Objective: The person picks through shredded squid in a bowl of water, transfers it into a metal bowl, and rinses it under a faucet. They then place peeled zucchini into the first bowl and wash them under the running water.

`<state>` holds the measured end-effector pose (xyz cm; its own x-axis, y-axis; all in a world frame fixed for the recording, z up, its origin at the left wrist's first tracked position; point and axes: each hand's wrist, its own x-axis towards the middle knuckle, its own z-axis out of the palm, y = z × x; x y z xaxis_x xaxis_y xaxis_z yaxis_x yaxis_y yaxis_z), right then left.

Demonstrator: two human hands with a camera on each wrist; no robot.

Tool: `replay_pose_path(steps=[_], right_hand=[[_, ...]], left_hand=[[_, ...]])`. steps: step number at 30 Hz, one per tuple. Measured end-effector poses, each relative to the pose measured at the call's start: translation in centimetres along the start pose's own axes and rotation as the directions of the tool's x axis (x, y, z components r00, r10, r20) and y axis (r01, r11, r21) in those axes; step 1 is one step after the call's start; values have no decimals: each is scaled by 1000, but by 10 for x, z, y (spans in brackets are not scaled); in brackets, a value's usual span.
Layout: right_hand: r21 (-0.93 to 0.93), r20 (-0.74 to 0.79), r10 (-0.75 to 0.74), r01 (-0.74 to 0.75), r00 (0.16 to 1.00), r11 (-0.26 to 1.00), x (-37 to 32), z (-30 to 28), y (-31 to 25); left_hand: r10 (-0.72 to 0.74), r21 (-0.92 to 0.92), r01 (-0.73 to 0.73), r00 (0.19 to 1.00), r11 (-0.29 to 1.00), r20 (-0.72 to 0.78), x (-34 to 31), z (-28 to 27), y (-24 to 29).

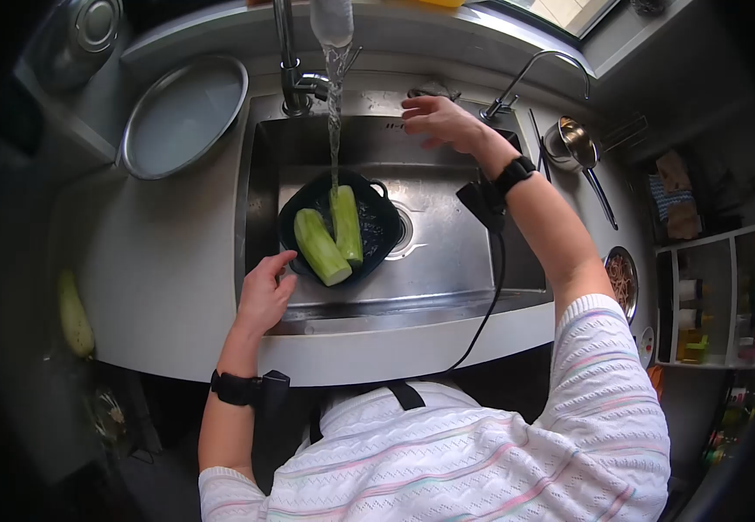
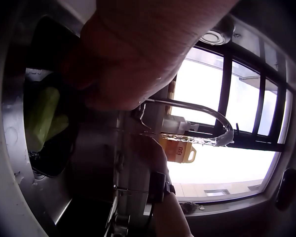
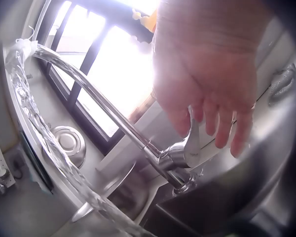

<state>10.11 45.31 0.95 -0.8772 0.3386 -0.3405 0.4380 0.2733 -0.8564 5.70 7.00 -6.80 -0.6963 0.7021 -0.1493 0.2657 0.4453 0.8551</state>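
Observation:
Two pale green, peeled-looking gourd pieces lie in a dark basin with a small side handle, set in the steel sink. A stream of water from the tap falls onto the right piece. My left hand is at the basin's near left rim, fingers loosely bent, holding nothing. My right hand reaches over the back of the sink, right of the stream. In the right wrist view its straight fingers hang down and overlap the tap lever; nothing is in its grasp.
A large round metal tray lies on the left counter, and a whole gourd at its left edge. A second thin tap stands at the back right. Beyond it are a small saucepan and a shelf unit.

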Motion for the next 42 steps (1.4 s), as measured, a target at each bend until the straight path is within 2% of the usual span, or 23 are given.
replay_pose_path(steps=[1, 3, 6, 8, 11, 12, 13, 14, 16, 18, 20, 21, 23, 24, 27, 29, 33, 35, 36, 37, 39, 41, 42], right_hand=[[3, 7, 69, -69, 998, 998, -11, -10, 3], [-25, -56, 80, -82, 995, 996, -26, -27, 14], [-5, -84, 86, -87, 993, 996, -41, -41, 21], [16, -102, 102, -101, 990, 995, -48, -45, 24], [1, -48, 106, -106, 993, 994, -52, -39, 33], [32, -25, 133, -132, 991, 991, -52, -30, 35], [59, 23, 149, -150, 989, 987, -52, -16, 38], [-2, 96, 159, -159, 983, 987, -51, 1, 39], [56, 248, 177, -197, 952, 979, -34, 42, 67], [-27, 357, 237, -243, 904, 970, -24, 90, 81], [-196, 366, 322, -266, 873, 944, 4, 132, 113], [-198, 373, 321, -264, 870, 944, 11, 148, 116], [-280, 207, 455, -394, 866, 876, 18, 175, 120], [-283, 213, 452, -388, 866, 877, 25, 188, 130], [-317, 77, 325, -286, 943, 904, 42, 220, 162], [-412, -77, 279, -285, 957, 865, 48, 229, 171], [-535, -55, 299, -280, 953, 797, 37, 214, 134], [-852, 84, 269, -71, 960, 519, 25, 197, 94], [-920, 76, 188, -4, 979, 392, 31, 196, 103], [-921, 71, 186, -8, 980, 389, 32, 191, 109], [-831, 121, 114, 38, 986, 554, 32, 181, 121], [-816, 82, 144, -17, 986, 578, 36, 182, 138], [-765, 167, 198, 0, 966, 644, 38, 180, 138]], left_hand=[[-8, 8, 8, 999, 1000, 32, 2, 0, 0], [-19, 17, 18, 998, 1000, 62, 3, 2, 3], [44, 65, -45, 999, 997, 27, -2, 1, 9], [197, 228, -182, 979, 957, -46, -8, -1, 11], [203, 281, -181, 978, 943, -51, -13, -2, 4], [199, 282, -176, 978, 943, -56, -14, -2, 7], [123, 235, -111, 992, 966, -33, -14, 0, 11], [47, 188, -45, 999, 981, -7, -13, 2, 15], [-3, 182, -2, 1000, 983, 26, -7, 8, 19], [-54, 182, 43, 997, 982, 57, -4, 12, 20], [9, 153, -13, 1000, 988, 29, -5, 15, 19], [2, 154, -6, 1000, 988, 25, -8, 15, 19], [-32, 163, 25, 999, 986, 41, -15, 12, 23], [-36, 164, 30, 999, 986, 34, -18, 9, 24], [-46, 87, 44, 999, 995, 20, -29, 2, 27], [-97, 14, 97, 995, 995, 11, -35, -1, 28], [-67, 1, 67, 998, 998, 5, -38, -4, 19], [-11, -16, 10, 999, 1000, -41, -36, -5, 17], [-7, -19, 6, 999, 1000, -43, -34, -6, 18], [-14, -9, 14, 999, 1000, -32, -32, -7, 19], [-21, -1, 21, 1000, 1000, -21, -29, -8, 20], [-39, 9, 39, 998, 999, 45, -26, -8, 22], [-39, 11, 39, 998, 999, 48, -24, -8, 22]])
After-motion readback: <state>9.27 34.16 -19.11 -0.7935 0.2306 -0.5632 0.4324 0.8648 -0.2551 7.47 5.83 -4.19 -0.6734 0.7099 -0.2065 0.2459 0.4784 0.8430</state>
